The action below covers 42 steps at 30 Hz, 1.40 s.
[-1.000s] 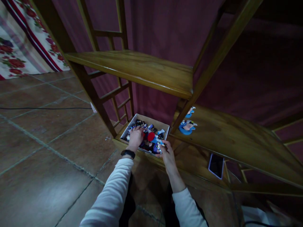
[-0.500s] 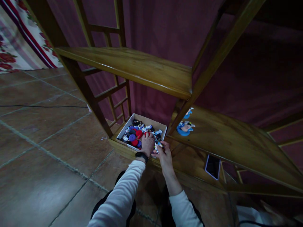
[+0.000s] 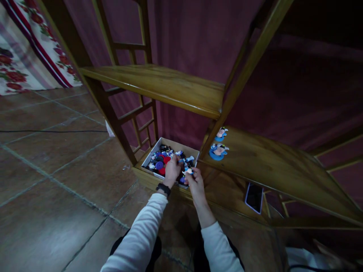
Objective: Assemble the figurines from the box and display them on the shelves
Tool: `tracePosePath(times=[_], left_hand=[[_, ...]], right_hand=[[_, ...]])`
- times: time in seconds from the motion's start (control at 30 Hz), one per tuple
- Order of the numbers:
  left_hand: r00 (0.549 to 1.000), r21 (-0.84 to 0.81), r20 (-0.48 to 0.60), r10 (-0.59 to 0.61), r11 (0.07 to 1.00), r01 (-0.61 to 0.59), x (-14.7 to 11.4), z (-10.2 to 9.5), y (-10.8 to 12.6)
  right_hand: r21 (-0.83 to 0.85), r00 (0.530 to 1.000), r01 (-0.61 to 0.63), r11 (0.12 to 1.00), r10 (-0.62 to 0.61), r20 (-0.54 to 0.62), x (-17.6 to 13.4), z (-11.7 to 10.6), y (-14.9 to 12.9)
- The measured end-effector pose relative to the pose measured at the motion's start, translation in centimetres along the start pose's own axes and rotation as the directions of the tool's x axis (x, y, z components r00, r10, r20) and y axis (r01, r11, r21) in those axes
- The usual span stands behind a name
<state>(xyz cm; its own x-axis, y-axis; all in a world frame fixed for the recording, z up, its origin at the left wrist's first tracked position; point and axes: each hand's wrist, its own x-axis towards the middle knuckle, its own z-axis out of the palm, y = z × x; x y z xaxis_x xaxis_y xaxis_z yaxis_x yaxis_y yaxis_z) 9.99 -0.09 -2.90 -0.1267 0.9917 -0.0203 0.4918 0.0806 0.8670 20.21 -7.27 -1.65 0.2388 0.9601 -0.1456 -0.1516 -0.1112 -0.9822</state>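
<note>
A shallow white cardboard box (image 3: 154,173) full of small figurines and round red, purple and black pieces stands on the low shelf. My left hand (image 3: 172,170), with a dark band on the wrist, hovers over the middle of the box. Its fingers are bent but look apart, with nothing visible in them. At the box's right front corner, my right hand (image 3: 196,184) pinches a small white and blue figurine (image 3: 188,172) between thumb and fingers. Two similar figurines on blue round bases, a nearer one (image 3: 218,152) and a farther one (image 3: 221,133), stand on the shelf to the right.
A wooden shelf unit surrounds the box, with an upper board (image 3: 155,88) above it and a slanting post (image 3: 211,141) at its right. A phone-like dark rectangle (image 3: 254,198) with a pale rim lies lower right. A black cable (image 3: 53,131) crosses the tiled floor.
My left hand has drawn back slightly from the pieces and turned its fingers rightward. My right hand has raised the figurine a little above the box's corner. The view has shifted slightly.
</note>
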Motion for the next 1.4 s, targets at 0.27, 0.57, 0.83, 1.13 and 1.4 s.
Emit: tracePosePath(times=[0.27, 0.57, 0.83, 1.13, 1.4], left_hand=[[0.914, -0.827, 0.281, -0.292, 0.411, 0.385, -3.9, -3.2, -0.4], [0.955, -0.848, 0.159, -0.249, 0.461, 0.261, -7.8, -4.8, -1.4], [0.963, -0.833, 0.161, -0.215, 0.495, 0.249, -8.1, -4.5, -1.0], [0.978, -0.795, 0.160, -0.136, 0.569, 0.209, -8.3, -4.6, -0.5], [0.974, -0.785, 0.170, -0.150, 0.577, 0.226, -7.8, -4.2, -1.1]], right_hand=[[0.086, 0.994, 0.045, 0.995, -0.053, 0.097, -0.4, 0.0, -0.7], [-0.360, 0.919, 0.390, 0.847, -0.332, 0.214, -1.3, -0.1, -0.3], [-0.473, 0.899, 0.436, 0.765, -0.347, 0.267, -1.4, -0.5, -0.5], [-0.455, 0.933, 0.354, 0.817, -0.273, 0.236, -0.5, -0.3, 0.5], [-0.501, 0.913, 0.400, 0.767, -0.289, 0.286, -0.1, -0.9, 0.2]])
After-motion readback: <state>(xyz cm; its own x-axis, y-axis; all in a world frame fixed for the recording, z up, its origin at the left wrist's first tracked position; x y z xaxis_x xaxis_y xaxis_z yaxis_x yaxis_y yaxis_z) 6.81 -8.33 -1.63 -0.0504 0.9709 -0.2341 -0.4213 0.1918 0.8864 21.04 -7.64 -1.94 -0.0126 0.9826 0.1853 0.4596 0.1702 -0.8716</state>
